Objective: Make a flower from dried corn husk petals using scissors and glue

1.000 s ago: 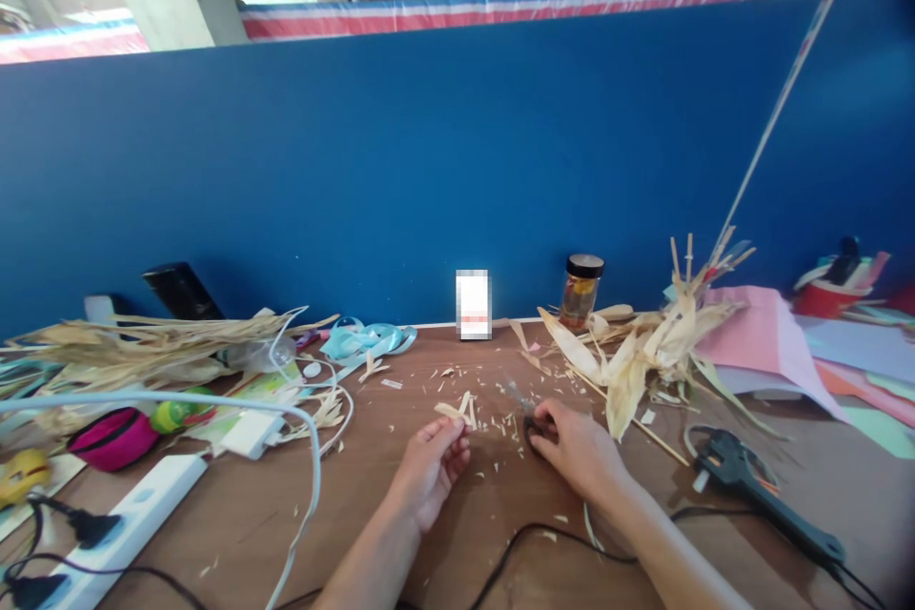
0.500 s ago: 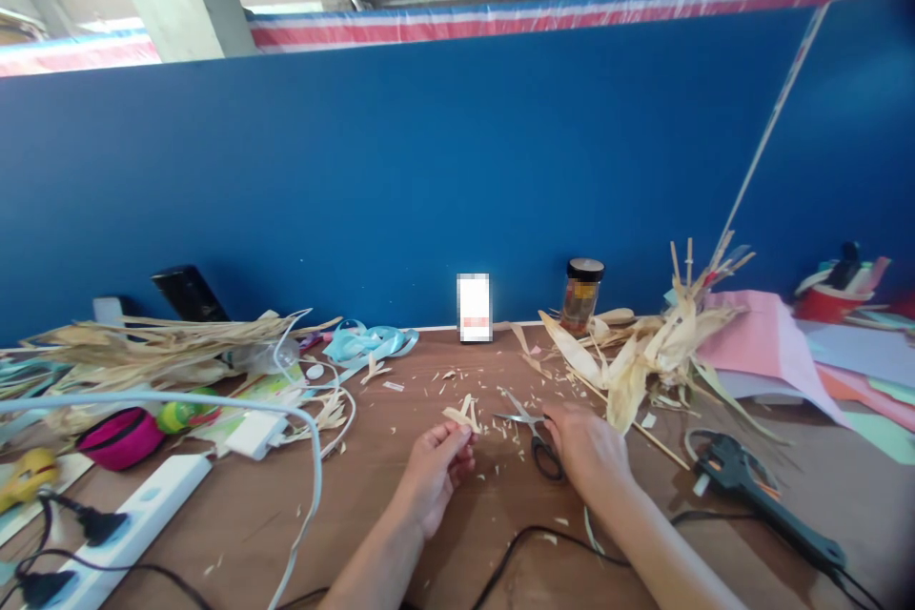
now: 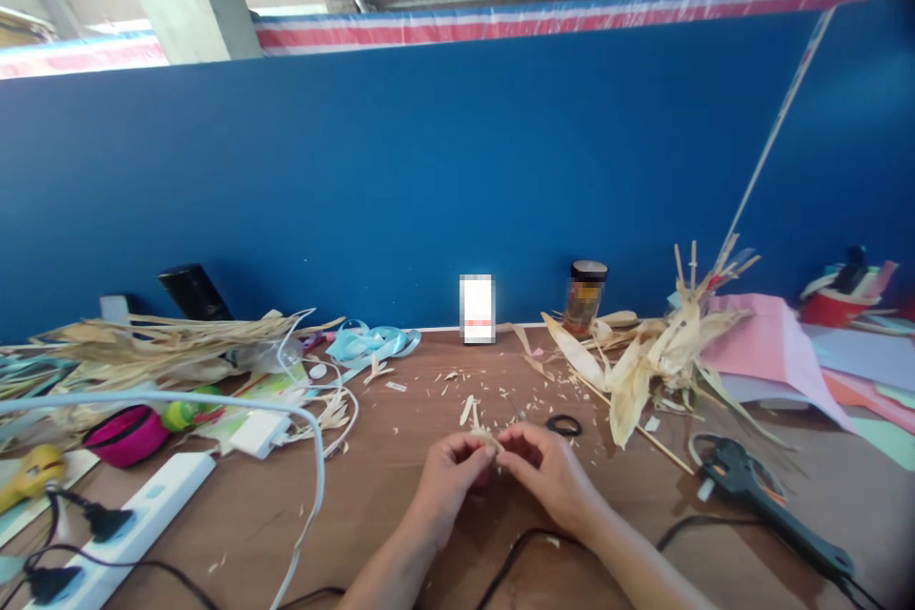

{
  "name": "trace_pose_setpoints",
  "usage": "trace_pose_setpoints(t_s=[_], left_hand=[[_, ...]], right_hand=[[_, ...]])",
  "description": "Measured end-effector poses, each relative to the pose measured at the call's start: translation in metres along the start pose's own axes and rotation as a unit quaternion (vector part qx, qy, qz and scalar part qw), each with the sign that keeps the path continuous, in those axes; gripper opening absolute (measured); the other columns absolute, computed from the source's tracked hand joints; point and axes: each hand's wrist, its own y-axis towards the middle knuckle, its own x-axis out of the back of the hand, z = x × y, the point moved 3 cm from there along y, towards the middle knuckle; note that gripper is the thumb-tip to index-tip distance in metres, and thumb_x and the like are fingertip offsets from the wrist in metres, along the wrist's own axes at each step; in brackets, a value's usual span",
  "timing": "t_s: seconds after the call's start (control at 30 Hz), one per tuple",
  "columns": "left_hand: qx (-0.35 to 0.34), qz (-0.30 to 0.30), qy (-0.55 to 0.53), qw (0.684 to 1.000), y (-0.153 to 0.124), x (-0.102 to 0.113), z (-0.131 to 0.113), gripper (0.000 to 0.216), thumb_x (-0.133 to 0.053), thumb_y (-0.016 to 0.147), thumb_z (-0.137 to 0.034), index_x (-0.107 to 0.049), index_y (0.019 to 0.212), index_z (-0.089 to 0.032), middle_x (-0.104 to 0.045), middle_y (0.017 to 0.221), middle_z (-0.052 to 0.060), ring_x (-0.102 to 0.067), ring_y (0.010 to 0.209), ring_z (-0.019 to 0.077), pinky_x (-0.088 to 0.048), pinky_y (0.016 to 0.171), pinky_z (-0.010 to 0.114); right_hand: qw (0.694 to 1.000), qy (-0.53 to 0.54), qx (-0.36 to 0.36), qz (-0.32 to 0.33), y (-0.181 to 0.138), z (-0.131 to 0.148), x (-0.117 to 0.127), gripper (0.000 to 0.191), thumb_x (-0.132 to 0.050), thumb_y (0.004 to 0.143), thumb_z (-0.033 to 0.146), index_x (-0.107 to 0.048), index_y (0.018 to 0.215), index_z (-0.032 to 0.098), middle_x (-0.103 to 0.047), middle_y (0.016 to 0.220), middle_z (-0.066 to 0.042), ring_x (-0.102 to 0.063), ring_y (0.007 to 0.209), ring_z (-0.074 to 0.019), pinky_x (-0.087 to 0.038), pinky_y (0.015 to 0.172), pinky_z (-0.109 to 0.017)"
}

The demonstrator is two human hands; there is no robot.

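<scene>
My left forearm [image 3: 396,558] slanted forward and inward, my right forearm [image 3: 636,558] mirrored it, and both were bare. My left hand [image 3: 454,477] faced my right hand [image 3: 550,472] in front of me, very close together. My left thumb [image 3: 477,465] was pinched toward its forefinger; my right thumb [image 3: 516,468] was pinched likewise, the back of that hand turned upward.

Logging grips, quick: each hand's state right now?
Left hand: closed, pinching a pale strip.
Right hand: at the same strip; whether gripping, can't tell.
</scene>
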Motion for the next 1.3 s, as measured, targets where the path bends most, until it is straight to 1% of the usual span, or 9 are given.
trace_pose_setpoints(t_s=[0.17, 0.43, 0.53, 0.67, 0.73, 0.8, 0.87, 1.1, 1.3], left_hand=[[-0.005, 0.014, 0.050, 0.999, 0.000, -0.004, 0.000, 0.020, -0.062, 0.068, -0.031, -0.062, 0.065, -0.011, -0.048, 0.050, -0.004, -0.039, 0.048, 0.0064, -0.031, 0.049, 0.019], [-0.043, 0.003, 0.121, 0.992, -0.001, 0.000, 0.003, 0.022, -0.064, 0.066, -0.029, -0.063, 0.081, -0.013, -0.063, 0.072, 0.004, -0.053, 0.064, 0.0123, -0.041, 0.060, 0.022], [-0.017, -0.003, 0.139, 0.990, -0.001, 0.003, 0.004, 0.022, -0.061, 0.068, -0.033, -0.063, 0.072, -0.012, -0.057, 0.057, 0.000, -0.048, 0.052, 0.0094, -0.038, 0.051, 0.021], [0.017, 0.053, 0.120, 0.991, 0.002, 0.005, -0.001, 0.027, -0.060, 0.068, -0.037, -0.062, 0.076, -0.011, -0.058, 0.058, 0.000, -0.049, 0.050, 0.0095, -0.039, 0.051, 0.021], [-0.019, 0.011, 0.169, 0.985, 0.006, 0.017, -0.010, 0.030, -0.054, 0.073, -0.040, -0.063, 0.082, -0.012, -0.062, 0.066, 0.003, -0.054, 0.059, 0.0128, -0.042, 0.057, 0.024], [-0.071, -0.087, 0.263, 0.958, 0.009, 0.031, -0.020, 0.033, -0.046, 0.077, -0.040, -0.064, 0.085, -0.014, -0.065, 0.071, 0.005, -0.057, 0.066, 0.0168, -0.044, 0.062, 0.027], [-0.110, -0.115, 0.373, 0.914, 0.009, 0.037, -0.026, 0.032, -0.041, 0.080, -0.037, -0.065, 0.089, -0.017, -0.067, 0.084, 0.007, -0.059, 0.079, 0.0197, -0.044, 0.073, 0.031], [-0.133, 0.027, 0.644, 0.753, 0.006, 0.006, -0.006, 0.054, -0.044, 0.079, -0.039, -0.036, 0.129, -0.023, -0.041, 0.134, 0.006, -0.033, 0.123, 0.0243, -0.020, 0.101, 0.046], [-0.136, 0.008, 0.696, 0.705, 0.024, 0.020, 0.001, 0.059, -0.036, 0.081, -0.050, -0.036, 0.129, -0.017, -0.040, 0.134, 0.011, -0.032, 0.123, 0.0241, -0.013, 0.103, 0.047]], right_hand=[[1.000, 0.004, -0.016, -0.003, 0.000, -0.006, -0.001, 0.015, -0.053, 0.077, 0.030, -0.059, 0.075, 0.017, -0.060, 0.066, 0.000, -0.053, 0.063, -0.0137, -0.040, 0.058, -0.021], [0.987, -0.151, 0.040, -0.023, 0.000, 0.001, 0.007, 0.011, -0.050, 0.075, 0.020, -0.056, 0.067, 0.018, -0.055, 0.062, 0.001, -0.049, 0.059, -0.0132, -0.036, 0.056, -0.022], [0.992, -0.115, 0.045, -0.016, 0.000, 0.003, 0.005, 0.011, -0.048, 0.077, 0.020, -0.054, 0.068, 0.018, -0.052, 0.062, 0.002, -0.047, 0.059, -0.0124, -0.036, 0.055, -0.021], [0.998, -0.041, 0.037, -0.037, 0.002, -0.001, 0.006, 0.015, -0.042, 0.081, 0.026, -0.050, 0.071, 0.018, -0.049, 0.062, 0.002, -0.046, 0.059, -0.0118, -0.036, 0.054, -0.020], [0.995, -0.038, 0.029, -0.089, 0.003, -0.006, 0.012, 0.017, -0.041, 0.083, 0.029, -0.050, 0.073, 0.018, -0.049, 0.062, 0.002, -0.046, 0.057, -0.0118, -0.037, 0.053, -0.020], [0.987, -0.057, 0.019, -0.152, 0.005, -0.011, 0.022, 0.017, -0.042, 0.083, 0.031, -0.050, 0.076, 0.018, -0.050, 0.061, 0.002, -0.046, 0.054, -0.0119, -0.037, 0.052, -0.020], [0.976, -0.083, 0.015, -0.199, 0.007, -0.014, 0.030, 0.017, -0.043, 0.082, 0.032, -0.051, 0.076, 0.018, -0.052, 0.060, 0.002, -0.047, 0.053, -0.0123, -0.038, 0.052, -0.021], [0.972, -0.116, 0.040, -0.198, 0.010, -0.017, 0.030, 0.016, -0.044, 0.081, 0.031, -0.052, 0.075, 0.018, -0.058, 0.063, 0.000, -0.053, 0.056, -0.0137, -0.041, 0.054, -0.021], [0.975, -0.121, 0.048, -0.183, 0.010, -0.018, 0.028, 0.017, -0.044, 0.081, 0.032, -0.052, 0.077, 0.018, -0.059, 0.066, -0.002, -0.054, 0.058, -0.0146, -0.043, 0.059, -0.024]])
